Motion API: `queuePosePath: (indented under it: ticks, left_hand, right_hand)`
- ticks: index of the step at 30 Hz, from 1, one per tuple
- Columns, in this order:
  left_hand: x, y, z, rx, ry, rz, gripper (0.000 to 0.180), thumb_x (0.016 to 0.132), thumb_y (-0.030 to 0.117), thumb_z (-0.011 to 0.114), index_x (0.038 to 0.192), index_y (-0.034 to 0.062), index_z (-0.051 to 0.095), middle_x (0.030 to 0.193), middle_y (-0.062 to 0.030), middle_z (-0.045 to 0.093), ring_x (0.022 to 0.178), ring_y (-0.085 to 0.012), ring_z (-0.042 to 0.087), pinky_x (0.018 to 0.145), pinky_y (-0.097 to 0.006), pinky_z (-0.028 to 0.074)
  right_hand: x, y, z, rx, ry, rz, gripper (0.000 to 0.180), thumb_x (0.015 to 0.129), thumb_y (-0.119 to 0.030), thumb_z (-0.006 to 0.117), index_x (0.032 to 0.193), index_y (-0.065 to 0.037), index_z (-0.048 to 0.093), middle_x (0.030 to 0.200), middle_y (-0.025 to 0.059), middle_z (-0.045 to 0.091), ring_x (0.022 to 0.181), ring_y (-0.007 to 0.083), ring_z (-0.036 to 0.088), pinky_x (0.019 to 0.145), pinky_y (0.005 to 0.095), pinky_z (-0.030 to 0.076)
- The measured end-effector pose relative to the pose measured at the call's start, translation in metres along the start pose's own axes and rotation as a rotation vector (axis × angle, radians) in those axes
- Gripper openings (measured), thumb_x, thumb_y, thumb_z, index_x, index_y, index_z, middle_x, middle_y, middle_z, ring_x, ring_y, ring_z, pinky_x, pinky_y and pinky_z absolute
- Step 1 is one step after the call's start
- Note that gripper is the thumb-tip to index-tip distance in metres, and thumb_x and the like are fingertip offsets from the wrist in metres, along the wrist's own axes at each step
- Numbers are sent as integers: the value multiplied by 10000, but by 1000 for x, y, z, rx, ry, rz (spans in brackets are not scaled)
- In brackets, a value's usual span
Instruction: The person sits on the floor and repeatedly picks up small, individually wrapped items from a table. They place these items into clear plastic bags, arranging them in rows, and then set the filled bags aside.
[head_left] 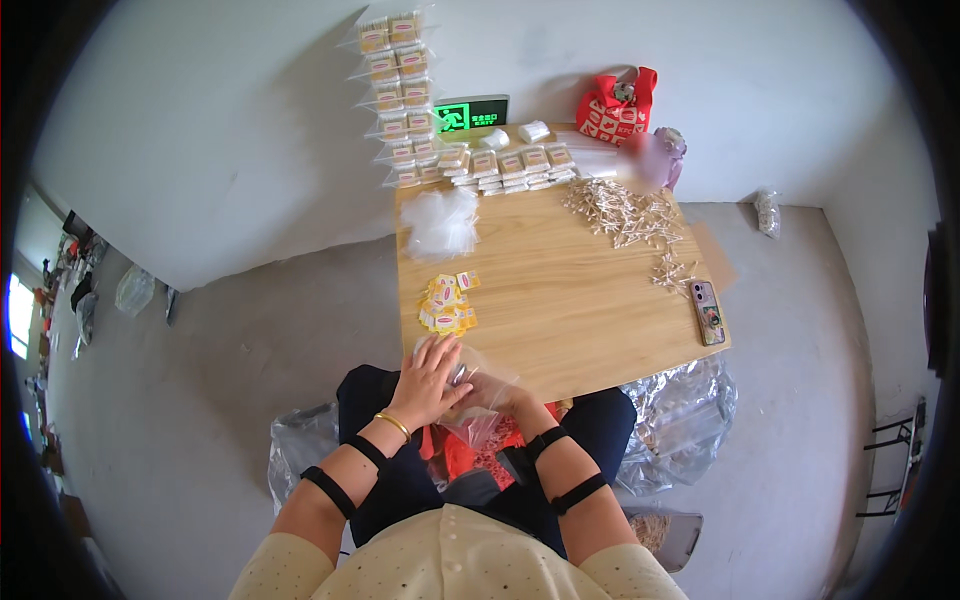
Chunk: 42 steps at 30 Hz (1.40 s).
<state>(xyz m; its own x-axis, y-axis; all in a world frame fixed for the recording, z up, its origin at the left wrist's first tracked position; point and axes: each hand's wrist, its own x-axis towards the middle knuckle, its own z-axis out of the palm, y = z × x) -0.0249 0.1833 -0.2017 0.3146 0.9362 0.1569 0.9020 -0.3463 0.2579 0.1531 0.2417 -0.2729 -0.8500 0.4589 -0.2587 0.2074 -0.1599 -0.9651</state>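
Item: one clear, thin plastic bag, at the table's near edge and over my lap, between my two hands, its film overlapping my right. Grip, left hand: palm down, fingers extended, thumb apart, laid against the bag; whether it pinches the film, I cannot tell. Grip, right hand: behind film, partly hidden; closure cannot be told.

Surface: one pale wood-grain table. On it: yellow-and-white printed cards, loose pile, just beyond my left fingertips; clear flat plastic sleeves, heap, farther off; white-tipped cotton swabs, loose scatter, far right; smartphone in patterned case, right edge; filled packets with yellow-and-white labels, low rows, far side; similar packets, tall stack, far left corner.

Room: white wall; red-and-white tote bag against it; grey floor.
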Motion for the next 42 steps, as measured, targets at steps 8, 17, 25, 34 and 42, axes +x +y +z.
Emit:
queuePosePath:
  ticks: [8, 17, 25, 34, 42]
  left_hand:
    - [-4, -11, -14, 167, 75, 81, 720, 874, 537, 620, 1401, 67, 480, 1460, -138, 427, 1372, -349, 371, 1079, -492, 335]
    - [-57, 55, -13, -12, -264, -118, 375, 766, 375, 750, 923, 55, 632, 894, -128, 667, 803, -281, 676, 727, -393, 515]
    - [-42, 83, -11, -375, -141, 166, 200, 798, 229, 688, 793, 35, 643, 779, -156, 667, 712, -332, 670, 648, -434, 540]
    - [-51, 77, -1, -554, -480, 181, 217, 893, 271, 651, 922, 58, 676, 790, -159, 670, 733, -344, 664, 635, -437, 514]
    - [-4, -34, -47, -427, 295, -282, 457, 953, 312, 617, 1311, 52, 503, 1204, -203, 605, 1127, -381, 592, 923, -419, 491]
  right_hand:
    - [6, -19, 27, -334, 199, -62, 441, 858, -180, 721, 1255, -34, 597, 1133, 138, 686, 1050, 236, 640, 922, 368, 497]
    - [20, 18, 28, 281, 150, -91, 543, 885, -138, 722, 1370, 1, 521, 1249, 102, 623, 1115, 172, 594, 976, 317, 474]
    - [8, -22, 42, 118, 255, -163, 461, 890, -238, 735, 1250, 11, 591, 1123, 94, 635, 1049, 182, 594, 916, 346, 488]
    - [-3, -30, 59, -54, 394, -154, 418, 871, -264, 742, 1159, -8, 579, 1102, 102, 655, 1019, 238, 644, 875, 368, 515]
    - [-6, -21, 63, -363, 480, -231, 312, 860, -227, 712, 1127, -107, 606, 1111, 94, 600, 1084, 278, 594, 908, 373, 497]
